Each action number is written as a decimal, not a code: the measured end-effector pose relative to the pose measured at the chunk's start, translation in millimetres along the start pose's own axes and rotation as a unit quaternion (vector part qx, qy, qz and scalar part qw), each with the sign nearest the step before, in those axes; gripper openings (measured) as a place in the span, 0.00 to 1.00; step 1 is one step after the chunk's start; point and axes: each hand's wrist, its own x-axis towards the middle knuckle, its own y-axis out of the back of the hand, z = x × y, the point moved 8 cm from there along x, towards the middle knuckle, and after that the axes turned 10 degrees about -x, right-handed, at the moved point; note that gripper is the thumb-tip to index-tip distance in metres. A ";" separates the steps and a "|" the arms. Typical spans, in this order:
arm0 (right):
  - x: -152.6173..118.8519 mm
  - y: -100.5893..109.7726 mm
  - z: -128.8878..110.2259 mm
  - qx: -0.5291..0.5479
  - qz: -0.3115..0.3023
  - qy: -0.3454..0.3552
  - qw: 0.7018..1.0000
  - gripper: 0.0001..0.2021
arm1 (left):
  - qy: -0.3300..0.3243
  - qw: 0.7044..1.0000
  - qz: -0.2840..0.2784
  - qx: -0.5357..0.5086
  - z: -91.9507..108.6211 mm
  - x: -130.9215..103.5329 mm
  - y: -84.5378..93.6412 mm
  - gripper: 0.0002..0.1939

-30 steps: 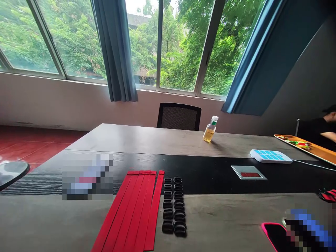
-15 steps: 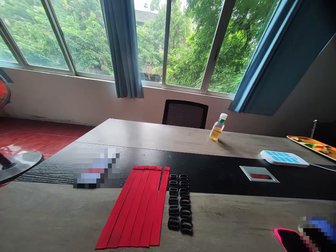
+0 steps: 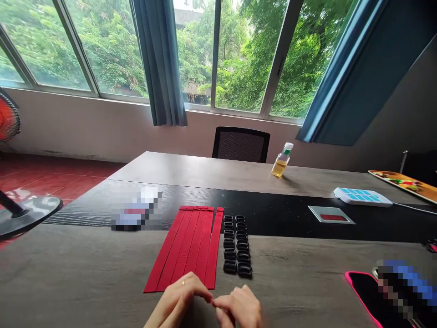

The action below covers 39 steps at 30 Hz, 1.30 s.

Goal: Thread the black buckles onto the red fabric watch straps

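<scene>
My left hand (image 3: 186, 294) is at the bottom of the view, over the near end of the red straps (image 3: 189, 246). Its fingers are bent, with the thumb held apart from them and nothing seen between. A ring shows on one finger. Beside it, my right hand (image 3: 241, 305) has its fingers curled, with nothing visible in them; its fingertips meet those of my left hand. The red straps lie flat side by side, one slightly apart at the right. Right of them are two columns of small black plastic buckles (image 3: 236, 246).
A blurred-out item (image 3: 136, 209) lies left of the straps. On the right are a pink-edged dark object (image 3: 363, 291), a table socket plate (image 3: 331, 215), a white power strip (image 3: 362, 197) and a tray (image 3: 406, 183). A bottle (image 3: 281, 161) stands farther back, before a chair (image 3: 241, 143).
Both my hands have come into view from the bottom edge. The camera view has shifted slightly, while the straps and buckles keep their arrangement.
</scene>
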 end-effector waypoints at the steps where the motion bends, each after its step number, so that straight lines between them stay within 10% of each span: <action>1: 6.1 1.7 0.7 -0.030 0.014 0.018 0.999 0.11 | -0.012 1.000 0.013 0.007 1.4 1.0 3.7 0.25; 9: 58.2 -35.8 0.8 -0.167 -0.269 0.214 0.924 0.05 | -0.084 0.994 0.032 0.069 9.3 9.3 16.4 0.15; 14: 57.8 -48.5 -10.3 -0.195 -0.332 0.268 0.883 0.07 | -0.062 0.991 0.067 0.101 13.4 11.6 30.5 0.15; 28: 59.0 -43.5 2.6 -0.208 -0.196 0.278 0.917 0.10 | -0.077 0.975 0.015 0.208 7.5 12.0 18.8 0.12; 39: 95.9 6.7 35.4 -0.170 -0.021 0.143 0.975 0.15 | 0.081 0.986 0.001 0.145 -17.3 105.4 9.2 0.24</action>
